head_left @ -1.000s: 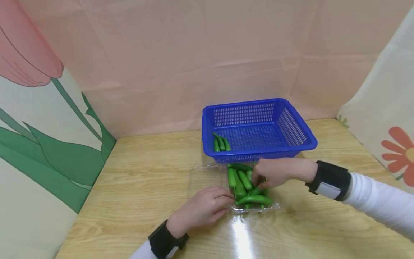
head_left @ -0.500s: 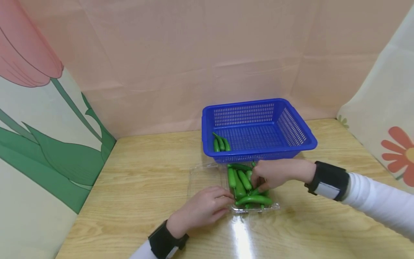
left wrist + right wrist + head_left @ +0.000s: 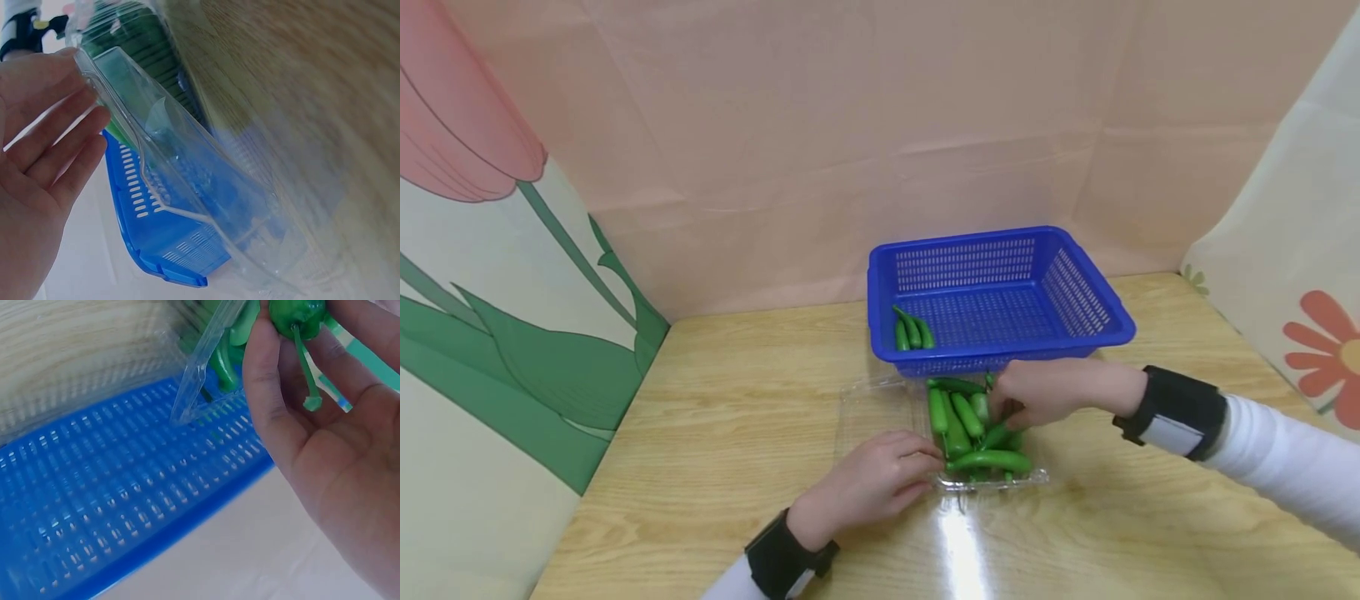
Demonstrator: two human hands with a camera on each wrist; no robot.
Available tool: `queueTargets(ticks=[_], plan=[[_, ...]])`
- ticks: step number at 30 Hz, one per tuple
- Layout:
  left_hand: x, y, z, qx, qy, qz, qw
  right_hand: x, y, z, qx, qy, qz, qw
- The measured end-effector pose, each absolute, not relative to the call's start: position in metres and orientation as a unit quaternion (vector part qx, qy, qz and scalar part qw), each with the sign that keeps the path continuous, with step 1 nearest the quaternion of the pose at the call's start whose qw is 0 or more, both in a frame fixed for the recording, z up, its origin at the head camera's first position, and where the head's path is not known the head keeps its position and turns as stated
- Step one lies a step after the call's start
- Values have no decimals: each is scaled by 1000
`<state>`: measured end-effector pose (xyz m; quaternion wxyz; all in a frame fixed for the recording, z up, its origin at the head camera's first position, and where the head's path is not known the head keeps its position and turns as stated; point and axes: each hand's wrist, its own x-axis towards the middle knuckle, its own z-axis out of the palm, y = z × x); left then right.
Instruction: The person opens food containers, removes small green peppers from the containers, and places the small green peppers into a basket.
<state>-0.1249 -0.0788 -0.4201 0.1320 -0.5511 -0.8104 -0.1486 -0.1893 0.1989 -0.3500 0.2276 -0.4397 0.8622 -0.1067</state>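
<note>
A clear plastic clamshell (image 3: 1033, 478) heaped with green chili peppers (image 3: 967, 417) lies on the table, its lid (image 3: 874, 407) folded out to the left. My right hand (image 3: 1037, 392) reaches over the heap's right side. In the right wrist view its fingers and thumb hold a green chili pepper (image 3: 299, 314), whose stem (image 3: 305, 369) hangs toward the palm. My left hand (image 3: 880, 477) stays by the clamshell's near left corner. The left wrist view shows its relaxed fingers (image 3: 75, 137) with tips at the plastic edge (image 3: 140, 144). Several peppers (image 3: 914, 332) lie in the blue basket.
Directly behind the clamshell stands the blue perforated basket (image 3: 1000, 343), its peppers in the front left corner. Wooden tabletop (image 3: 737, 400) extends to both sides. A pink cloth (image 3: 760, 167) hangs behind, with flower-printed panels (image 3: 1322, 250) left and right.
My right hand has shifted slightly right and away from me, uncovering more of the peppers in the clamshell. The left hand and the basket keep their places.
</note>
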Motion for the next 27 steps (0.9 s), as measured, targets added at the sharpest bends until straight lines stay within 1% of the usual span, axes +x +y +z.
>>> queueTargets(ticks=[6, 14, 20, 27], plan=[[-125, -79, -419, -551, -811, -150, 127, -190, 204, -345, -445, 864, -118, 205], [-124, -79, -419, -554, -808, -147, 136, -190, 211, -340, -460, 862, -132, 166], [-125, -79, -420, -554, -808, -144, 141, -190, 214, -337, -440, 874, -134, 154], [-124, -78, -419, -555, -805, -152, 146, -187, 215, -334, -448, 874, -127, 138]])
